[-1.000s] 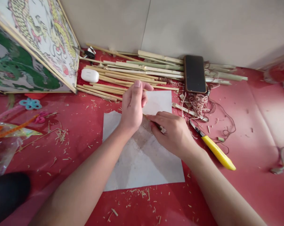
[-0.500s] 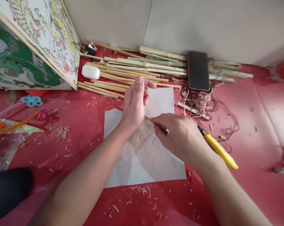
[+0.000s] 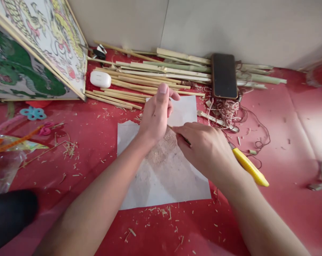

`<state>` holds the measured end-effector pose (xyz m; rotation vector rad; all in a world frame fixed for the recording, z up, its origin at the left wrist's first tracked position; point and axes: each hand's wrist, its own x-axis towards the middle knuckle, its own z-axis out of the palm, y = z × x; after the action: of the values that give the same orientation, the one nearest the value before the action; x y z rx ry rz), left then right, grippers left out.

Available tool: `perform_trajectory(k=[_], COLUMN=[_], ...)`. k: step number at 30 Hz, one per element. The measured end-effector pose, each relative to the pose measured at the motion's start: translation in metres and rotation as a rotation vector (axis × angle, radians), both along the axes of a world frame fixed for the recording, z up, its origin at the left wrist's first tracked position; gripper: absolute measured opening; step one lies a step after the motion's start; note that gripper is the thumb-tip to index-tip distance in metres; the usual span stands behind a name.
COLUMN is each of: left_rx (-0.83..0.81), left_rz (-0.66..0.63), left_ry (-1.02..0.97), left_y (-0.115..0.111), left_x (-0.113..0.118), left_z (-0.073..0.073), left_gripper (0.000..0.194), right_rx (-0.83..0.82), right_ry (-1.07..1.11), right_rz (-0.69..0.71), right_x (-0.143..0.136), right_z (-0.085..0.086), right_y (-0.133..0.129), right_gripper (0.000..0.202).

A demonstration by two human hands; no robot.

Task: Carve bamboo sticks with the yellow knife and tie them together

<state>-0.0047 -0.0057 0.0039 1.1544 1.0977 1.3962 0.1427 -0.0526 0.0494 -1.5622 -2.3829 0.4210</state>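
Both hands have shifted slightly up and left across the paper since a second ago, and more of the yellow knife now shows past the right wrist. The left hand is closed around a thin stick, thumb pointing away from the body, holding it just above the sheet. The right hand is clamped on a small dark-tipped blade and presses it against the stick where the two hands meet. Judging by the dust piled on the paper under them, the step in hand is scraping or shaving the stick; the next stroke seems to call for a firm left hold and a short, controlled draw of the blade. Both forearms reach in from below, wrists low over the red surface. Behind them lie a bundle of bamboo strips, a phone and a white case.
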Motion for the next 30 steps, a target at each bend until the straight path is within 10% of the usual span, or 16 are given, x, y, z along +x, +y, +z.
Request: perform_trajectory(k=[9, 14, 19, 25, 30], left_rx=[-0.071, -0.035, -0.029, -0.045, -0.057], left_rz=[0.072, 0.036, 0.046, 0.038, 0.057], left_ry=[-0.088, -0.178, -0.185, -0.173, -0.149], left_y=[0.005, 0.005, 0.005, 0.006, 0.006], left_x=[0.001, -0.001, 0.000, 0.000, 0.001], left_z=[0.001, 0.001, 0.000, 0.001, 0.002], left_gripper=[0.075, 0.070, 0.075, 0.075, 0.076], right_rx=[-0.157, 0.056, -0.122, 0.005, -0.181], right_ry=[-0.004, -0.021, 0.063, 0.005, 0.057], right_rz=[0.198, -0.045, 0.201, -0.018, 0.168], right_x=[-0.001, 0.006, 0.003, 0.009, 0.003], right_z=[0.001, -0.007, -0.005, -0.004, 0.003], right_y=[0.007, 0.014, 0.012, 0.016, 0.010], right_gripper=[0.031, 0.030, 0.030, 0.027, 0.027])
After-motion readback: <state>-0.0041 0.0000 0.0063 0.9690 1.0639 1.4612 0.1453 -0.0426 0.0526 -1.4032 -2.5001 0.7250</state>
